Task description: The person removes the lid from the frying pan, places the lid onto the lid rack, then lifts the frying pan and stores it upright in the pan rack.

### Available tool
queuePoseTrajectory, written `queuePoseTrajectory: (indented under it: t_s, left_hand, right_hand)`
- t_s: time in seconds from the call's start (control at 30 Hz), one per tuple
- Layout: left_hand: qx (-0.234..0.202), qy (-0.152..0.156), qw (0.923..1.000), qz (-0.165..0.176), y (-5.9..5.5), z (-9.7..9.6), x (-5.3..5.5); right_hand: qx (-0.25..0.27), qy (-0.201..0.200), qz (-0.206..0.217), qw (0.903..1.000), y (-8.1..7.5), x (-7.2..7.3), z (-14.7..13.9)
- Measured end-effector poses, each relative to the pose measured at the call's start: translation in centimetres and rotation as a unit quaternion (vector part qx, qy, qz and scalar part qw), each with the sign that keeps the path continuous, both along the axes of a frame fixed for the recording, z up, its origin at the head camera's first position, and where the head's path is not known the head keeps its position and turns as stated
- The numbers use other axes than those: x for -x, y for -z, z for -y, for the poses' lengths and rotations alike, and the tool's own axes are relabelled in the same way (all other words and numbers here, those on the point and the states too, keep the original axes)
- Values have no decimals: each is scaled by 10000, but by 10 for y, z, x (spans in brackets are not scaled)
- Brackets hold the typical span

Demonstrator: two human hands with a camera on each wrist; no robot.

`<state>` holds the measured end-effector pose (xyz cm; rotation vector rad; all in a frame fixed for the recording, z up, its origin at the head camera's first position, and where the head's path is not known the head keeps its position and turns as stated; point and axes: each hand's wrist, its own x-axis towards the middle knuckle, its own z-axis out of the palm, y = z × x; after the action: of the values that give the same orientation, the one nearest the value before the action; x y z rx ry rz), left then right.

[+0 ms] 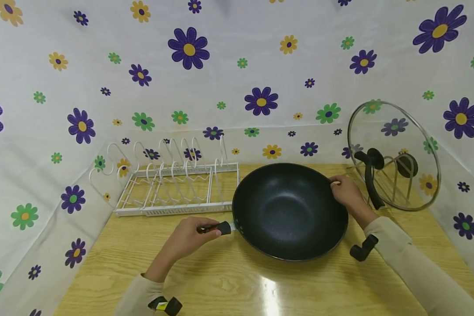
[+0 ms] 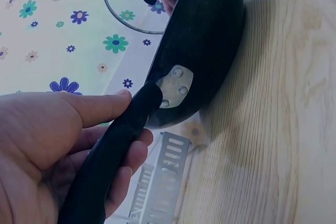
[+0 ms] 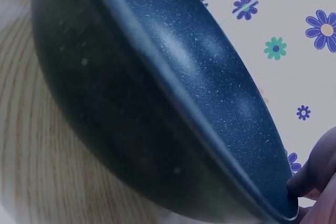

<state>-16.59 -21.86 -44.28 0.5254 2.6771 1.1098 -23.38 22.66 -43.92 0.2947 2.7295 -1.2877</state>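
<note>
A deep black wok (image 1: 286, 210) is at the middle of the wooden table, its inside facing up. My left hand (image 1: 189, 237) grips its black handle (image 2: 121, 145), with the fingers curled beneath and the thumb along the top in the left wrist view. On the opposite side, my right hand (image 1: 345, 191) pinches the wok's rim, thumb on the inner side. The right wrist view shows the speckled wok wall (image 3: 105, 93) close up, with the right hand's thumb (image 3: 315, 166) at the rim. Whether the wok's base touches the table cannot be told.
A white wire dish rack (image 1: 185, 208) stands at the back left, beside the wok. To the right, a glass lid (image 1: 403, 193) with a black handle stands upright in a wire holder, close to my right forearm. Flower-printed sheeting (image 1: 221, 83) surrounds the table (image 1: 205, 281).
</note>
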Motion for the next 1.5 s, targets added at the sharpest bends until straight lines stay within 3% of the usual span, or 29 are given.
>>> queuePoseTrajectory:
  t_s: [0.53, 1.03, 1.5]
  left_hand:
    - [-253, -212, 9992, 212, -4, -8, -10]
    - [-540, -246, 9965, 584, -7, -19, -21]
    - [-966, -3, 9893, 1093, -8, -26, -35]
  right_hand:
    - [204, 253, 122, 9994, -1, 21, 7]
    - [-119, 338, -91, 9993, -2, 39, 11]
    - [-191, 247, 20, 9995, -6, 61, 16]
